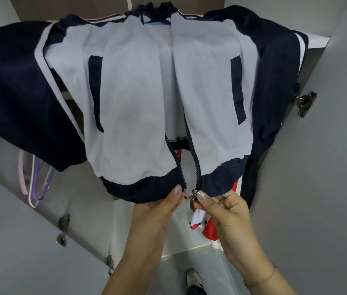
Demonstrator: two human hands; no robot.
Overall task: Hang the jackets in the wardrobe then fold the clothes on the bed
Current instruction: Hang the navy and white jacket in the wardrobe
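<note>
1. Pale grey zip-front jacket with navy sleeves, navy hem band and white sleeve stripes (138, 99) hangs inside the open wardrobe, front toward the camera. Front is unzipped; the two panels part toward the hem, and the two zipper tapes run down to the hands.
2. Two navy slanted pocket welts show, one on each front panel.
3. Left hand (157, 207): fingers curled, thumb and fingers pinching the bottom corner of the hem on the camera-left panel, at the end of the zipper tape.
4. Right hand (221, 207): fingers curled, pinching the small metal zipper slider (192, 198) at the bottom corner of the camera-right panel. The pull tab hangs below the slider.
5. The two hem corners sit just beside each other, not joined; a narrow gap shows between them.
6. Thin bracelet (268, 275) on the right wrist.
7. Red and white garment (208, 228) hangs behind the jacket, visible through the gap and below the hem.
8. Lilac and pale pink plastic hangers (38, 184) hang at the left, below the jacket's navy sleeve.
9. Grey wardrobe door (321, 167) stands open at right, with a metal hinge (305, 103); a second grey door at left carries further hinges.
10. A shoe (194, 278) shows on the floor at the bottom edge.
</note>
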